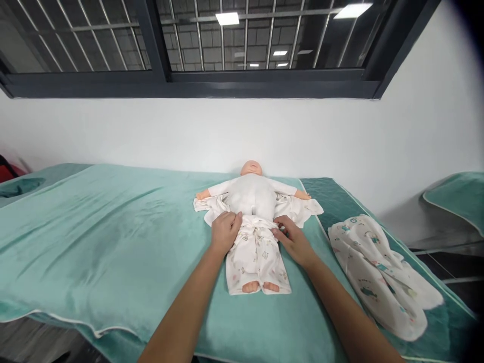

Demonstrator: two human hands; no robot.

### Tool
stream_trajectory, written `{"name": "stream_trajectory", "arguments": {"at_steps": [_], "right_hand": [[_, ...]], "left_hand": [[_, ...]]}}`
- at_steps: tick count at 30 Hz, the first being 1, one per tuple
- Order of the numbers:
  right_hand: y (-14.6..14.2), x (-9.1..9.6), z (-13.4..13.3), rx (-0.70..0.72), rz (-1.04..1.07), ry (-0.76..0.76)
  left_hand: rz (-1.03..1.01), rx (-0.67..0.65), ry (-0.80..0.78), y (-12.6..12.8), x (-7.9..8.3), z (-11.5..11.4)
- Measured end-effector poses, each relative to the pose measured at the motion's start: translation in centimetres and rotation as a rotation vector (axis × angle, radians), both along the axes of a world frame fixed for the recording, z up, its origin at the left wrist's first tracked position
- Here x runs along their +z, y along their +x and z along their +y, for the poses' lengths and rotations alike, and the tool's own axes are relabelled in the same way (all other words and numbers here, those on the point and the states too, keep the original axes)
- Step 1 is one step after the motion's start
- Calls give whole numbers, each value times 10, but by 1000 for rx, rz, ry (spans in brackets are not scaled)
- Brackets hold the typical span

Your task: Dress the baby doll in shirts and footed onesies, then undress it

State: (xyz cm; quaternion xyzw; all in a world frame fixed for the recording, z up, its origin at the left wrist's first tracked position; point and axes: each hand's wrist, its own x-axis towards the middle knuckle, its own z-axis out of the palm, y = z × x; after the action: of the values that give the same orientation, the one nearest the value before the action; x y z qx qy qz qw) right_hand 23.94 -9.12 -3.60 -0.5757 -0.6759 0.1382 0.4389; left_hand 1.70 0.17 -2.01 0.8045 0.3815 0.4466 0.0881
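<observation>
A baby doll (252, 194) lies on its back on the teal blanket (113, 237), head toward the wall and arms spread. It wears a white body and patterned white trousers (257, 257), with an open patterned garment (298, 207) spread under it. My left hand (225, 231) is closed on the trouser waistband at the doll's left hip side. My right hand (293, 239) pinches the waistband on the other side. The doll's bare feet (260, 287) stick out of the trouser legs.
A crumpled patterned cloth (374, 272) lies on the bed to the right, near its edge. A white wall and a barred dark window (189, 45) stand behind. Another teal-covered surface (457, 194) is at the far right, a gap between.
</observation>
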Motion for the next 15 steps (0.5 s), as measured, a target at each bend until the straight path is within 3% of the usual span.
{"name": "stream_trajectory", "arguments": {"at_steps": [8,15], "right_hand": [[-6,15,-7,102,-55,84],[-11,13,-23,70,53,-148]], "left_hand": [[33,3,-17,0,0,0],[-6,8,-91,-2,1,6]]}}
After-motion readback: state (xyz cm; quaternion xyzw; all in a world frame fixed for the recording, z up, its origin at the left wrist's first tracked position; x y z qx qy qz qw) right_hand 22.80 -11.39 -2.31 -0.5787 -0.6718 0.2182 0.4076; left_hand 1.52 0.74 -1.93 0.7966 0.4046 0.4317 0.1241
